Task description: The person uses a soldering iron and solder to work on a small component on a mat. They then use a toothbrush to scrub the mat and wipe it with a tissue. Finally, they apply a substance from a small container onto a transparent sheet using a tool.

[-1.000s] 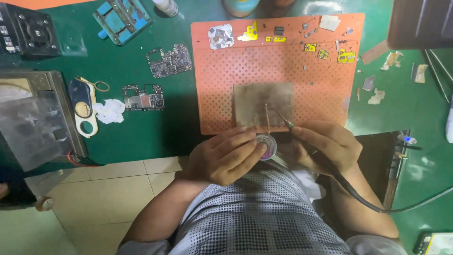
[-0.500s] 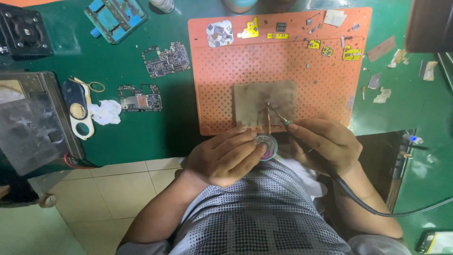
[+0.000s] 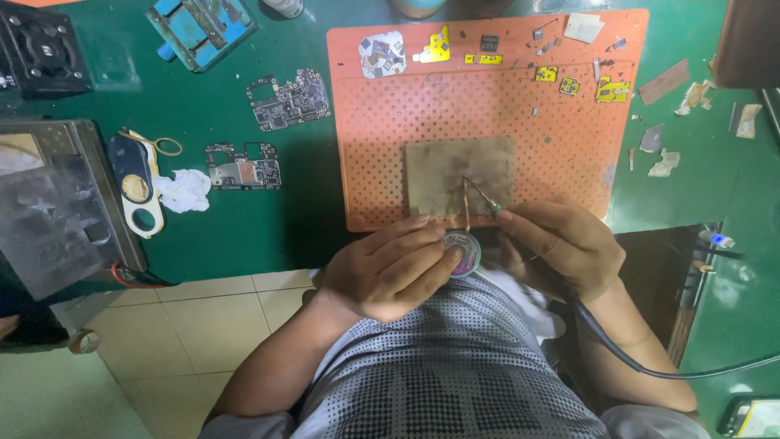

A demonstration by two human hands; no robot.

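Observation:
My left hand (image 3: pixel 388 272) grips a small round spool (image 3: pixel 463 251) of copper braid at the near edge of the orange perforated mat (image 3: pixel 487 97). A strip of the braid (image 3: pixel 466 207) stands up from the spool over a brownish pad (image 3: pixel 455 175) that lies on the mat. My right hand (image 3: pixel 561 244) is closed on a soldering iron (image 3: pixel 486 201). The iron's thin tip meets the top of the braid strip, and its black cable (image 3: pixel 626 358) trails off to the right.
Two bare circuit boards (image 3: pixel 291 101) (image 3: pixel 242 171) lie on the green bench (image 3: pixel 203 236) left of the mat. A blue holder (image 3: pixel 201 24), a black fan (image 3: pixel 45 50), a white tissue (image 3: pixel 183 189) and a grey tray (image 3: pixel 57 203) sit further left. Small yellow parts (image 3: pixel 569 81) lie on the mat's far edge.
Both hands keep their grip in the same place. The iron's tip and the braid strip have come together over the brownish pad. The camera has drifted a little.

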